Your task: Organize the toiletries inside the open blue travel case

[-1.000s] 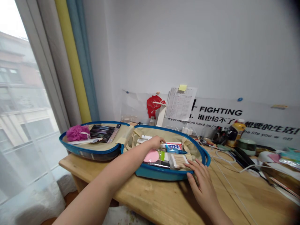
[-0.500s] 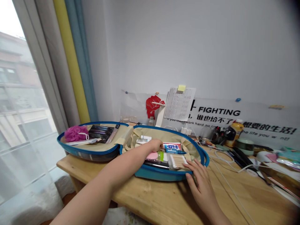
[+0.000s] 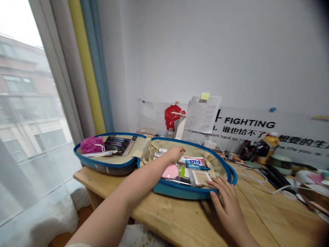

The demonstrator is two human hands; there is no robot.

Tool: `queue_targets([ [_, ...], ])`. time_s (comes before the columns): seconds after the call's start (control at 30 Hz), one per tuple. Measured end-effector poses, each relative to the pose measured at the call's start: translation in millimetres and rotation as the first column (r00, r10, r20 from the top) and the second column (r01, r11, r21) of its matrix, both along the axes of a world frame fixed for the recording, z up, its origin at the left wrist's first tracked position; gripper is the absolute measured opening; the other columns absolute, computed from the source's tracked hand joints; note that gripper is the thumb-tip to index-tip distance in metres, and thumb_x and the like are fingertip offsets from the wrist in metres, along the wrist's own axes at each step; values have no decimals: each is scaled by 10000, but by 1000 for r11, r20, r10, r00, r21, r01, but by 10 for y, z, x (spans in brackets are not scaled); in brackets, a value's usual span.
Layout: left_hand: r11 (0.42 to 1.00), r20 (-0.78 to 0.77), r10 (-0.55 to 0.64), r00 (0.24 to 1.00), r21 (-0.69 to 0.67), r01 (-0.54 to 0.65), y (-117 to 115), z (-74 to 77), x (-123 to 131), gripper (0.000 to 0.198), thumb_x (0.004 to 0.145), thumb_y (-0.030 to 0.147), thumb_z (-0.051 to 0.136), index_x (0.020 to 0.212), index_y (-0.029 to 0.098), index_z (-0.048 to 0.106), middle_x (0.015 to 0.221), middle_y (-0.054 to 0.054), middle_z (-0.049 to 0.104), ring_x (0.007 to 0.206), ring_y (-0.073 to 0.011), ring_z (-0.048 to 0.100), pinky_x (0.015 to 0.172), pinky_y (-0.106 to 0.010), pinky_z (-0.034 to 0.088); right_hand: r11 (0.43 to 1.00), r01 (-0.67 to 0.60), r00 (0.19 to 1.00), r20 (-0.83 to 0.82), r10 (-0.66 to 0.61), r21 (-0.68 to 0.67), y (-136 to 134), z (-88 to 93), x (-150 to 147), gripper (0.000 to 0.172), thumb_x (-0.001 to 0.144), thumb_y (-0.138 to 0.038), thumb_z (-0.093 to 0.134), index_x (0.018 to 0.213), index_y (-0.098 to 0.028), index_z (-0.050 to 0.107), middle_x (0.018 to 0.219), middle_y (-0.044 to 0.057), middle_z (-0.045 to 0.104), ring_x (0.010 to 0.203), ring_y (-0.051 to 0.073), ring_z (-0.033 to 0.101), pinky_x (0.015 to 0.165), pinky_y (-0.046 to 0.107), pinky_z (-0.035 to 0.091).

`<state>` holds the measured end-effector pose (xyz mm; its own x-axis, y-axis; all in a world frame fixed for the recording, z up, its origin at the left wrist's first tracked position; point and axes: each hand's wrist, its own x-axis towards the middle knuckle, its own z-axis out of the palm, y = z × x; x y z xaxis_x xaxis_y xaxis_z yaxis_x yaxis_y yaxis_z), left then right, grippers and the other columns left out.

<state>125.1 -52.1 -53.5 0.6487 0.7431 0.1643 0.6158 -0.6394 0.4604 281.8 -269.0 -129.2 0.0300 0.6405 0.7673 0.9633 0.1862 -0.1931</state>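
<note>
My left hand (image 3: 175, 154) was down inside the open toiletry case (image 3: 180, 192), fingers curled just beside the toothpaste box (image 3: 194, 161), grip unclear; my right hand (image 3: 226, 206) lay open on the rim, steadying the case on the wooden desk (image 3: 180, 219).

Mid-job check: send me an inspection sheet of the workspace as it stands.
Surface: wooden table, spills: nothing seen.
Job's things: open blue-rimmed case holding boxed toothpaste, cotton swabs, pink sponge.
Clutter: yellow bottle among items at the table's far right.
Hands: left hand inside the case, near a white tube; right hand at the case's rim.
Cables: white cables lie across the table, right of the case.
Surroundings: sheer curtain at the window; printed poster on the wall.
</note>
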Motion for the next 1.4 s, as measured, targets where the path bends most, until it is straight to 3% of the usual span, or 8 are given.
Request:
queue_targets([
  [0.17, 998, 133, 54, 990, 32, -59, -86, 296, -205, 383, 911, 195, 326, 1235, 226, 528, 957, 20, 715, 921, -125, 622, 839, -220, 445, 1000, -14, 1000, 27, 13, 17, 34, -15, 50, 354, 889, -438, 388, 1076, -236, 610, 1139, 78, 644, 1185, 295, 509, 986, 539, 373],
  [0.33, 975, 80, 186, 979, 109, -194, -15, 507, -872, 405, 866, 172, 359, 1195, 274, 572, 990, 51, 714, 898, -113, 626, 820, -185, 448, 998, -16, 998, 56, 13, 57, 73, -63, 81, 344, 892, -423, 379, 1076, -239, 604, 1124, 78, 649, 1175, 309, 511, 952, 543, 386],
  [0.47, 861, -32, 487, 873, 184, -474, 245, 550, -1785, 481, 797, 104, 406, 1217, 274, 568, 1257, 9, 607, 1131, -160, 550, 942, -235, 406, 997, -14, 996, 84, 7, 77, 83, -83, 94, 345, 892, -427, 378, 1089, -242, 592, 1125, 74, 647, 1166, 306, 514, 955, 531, 382],
  [0.6, 638, -123, 768, 628, 223, -737, 386, 471, -2770, 511, 764, 162, 484, 1274, 154, 518, 1354, -204, 472, 1208, -348, 483, 957, -458, 398, 994, -26, 993, 121, 13, 106, 73, -56, 96, 325, 896, -408, 379, 1084, -239, 583, 1106, 79, 649, 1142, 314, 524, 927, 538, 391],
  [0.8, 487, -262, 866, 427, 246, -838, 393, 246, -3632, 508, 750, 217, 555, 1253, 150, 525, 1283, -256, 499, 1114, -394, 549, 860, -488, 444, 995, -20, 993, 121, 8, 94, 69, -49, 85, 326, 884, -415, 395, 1082, -245, 590, 1119, 73, 647, 1148, 312, 522, 930, 527, 392],
  [1.17, 470, -203, 882, 424, 350, -810, 482, 260, -3764, 376, 836, 317, 485, 1131, 94, 555, 1104, -207, 620, 938, -324, 649, 728, -367, 504, 1000, -5, 1000, 30, 4, 9, 31, -46, 57, 343, 889, -430, 402, 1089, -241, 605, 1154, 68, 641, 1198, 292, 495, 984, 533, 376],
  [1.27, 460, -9, 869, 495, 384, -800, 531, 496, -3527, 343, 880, 328, 431, 1104, 103, 560, 1090, -183, 624, 955, -311, 644, 773, -368, 506, 1000, -4, 1000, -6, 4, -12, 17, -26, 29, 343, 890, -440, 405, 1084, -242, 607, 1158, 65, 638, 1207, 291, 485, 1001, 544, 357],
  [1.4, 629, 200, 693, 693, 303, -716, 500, 887, -2783, 186, 878, 245, 466, 968, 139, 589, 1049, -110, 644, 1026, -246, 610, 901, -347, 473, 999, -18, 999, -42, 17, -32, 10, -7, 7, 352, 893, -452, 397, 1088, -244, 605, 1171, 68, 631, 1232, 291, 460, 1012, 549, 339],
])
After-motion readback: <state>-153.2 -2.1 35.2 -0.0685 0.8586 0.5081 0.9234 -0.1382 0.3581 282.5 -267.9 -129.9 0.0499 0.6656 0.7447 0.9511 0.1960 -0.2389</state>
